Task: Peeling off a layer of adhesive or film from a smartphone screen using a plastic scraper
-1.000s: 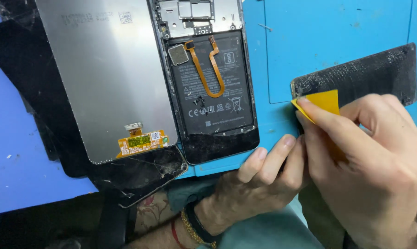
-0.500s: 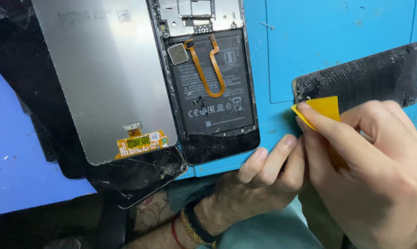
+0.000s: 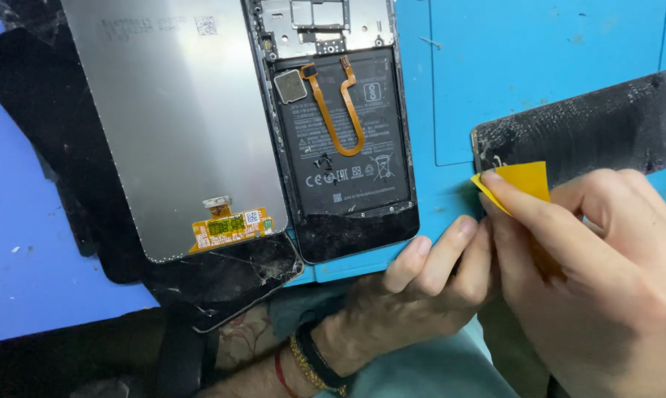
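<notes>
My right hand [image 3: 598, 273] grips a yellow triangular plastic pick [image 3: 521, 184] whose tip rests against the lower left corner of a black, scuffed phone panel [image 3: 591, 133] lying on the blue mat. My left hand [image 3: 414, 287] sits just left of it, fingers curled and pressed against the right hand near the mat's front edge; whether it holds anything is hidden. An opened phone body [image 3: 340, 140] lies above my left hand, showing a black battery, an orange flex cable and a metal frame.
A detached display [image 3: 171, 125] lies back side up with a silver back and an orange connector, left of the phone body. Cracked black glass [image 3: 229, 276] sticks out under it. The blue work mat [image 3: 510, 66] covers the bench; dark cloth lies at the front.
The view has shifted slightly. My right hand and the yellow pick edged a little along the black panel's corner. My left hand stayed put.
</notes>
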